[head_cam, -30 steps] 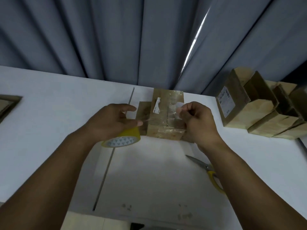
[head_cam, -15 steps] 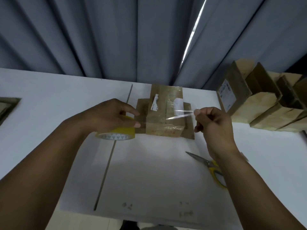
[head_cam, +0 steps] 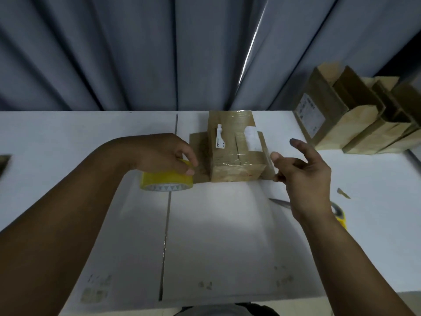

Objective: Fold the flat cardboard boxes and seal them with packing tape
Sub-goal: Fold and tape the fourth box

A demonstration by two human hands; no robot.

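glossy taped cardboard box (head_cam: 234, 153), matt white table (head_cam: 216, 236)

Dim, greyish light; a thin bright slit in the curtain (head_cam: 136, 53) glares, and the box (head_cam: 230, 137) shows faint sheen. The worktop (head_cam: 216, 224) is palest mid-frame, soft shadows either side. Detail is soft; folds splay toward the corners

White bench (head_cam: 216, 236), seam (head_cam: 167, 215) running front to back. On it: taped cardboard box (head_cam: 234, 156) centre-back, yellow tape roll (head_cam: 166, 182) just left, scissors (head_cam: 279, 202) right, cardboard scrap (head_cam: 342, 193) beyond, open boxes (head_cam: 355, 124) at far right.
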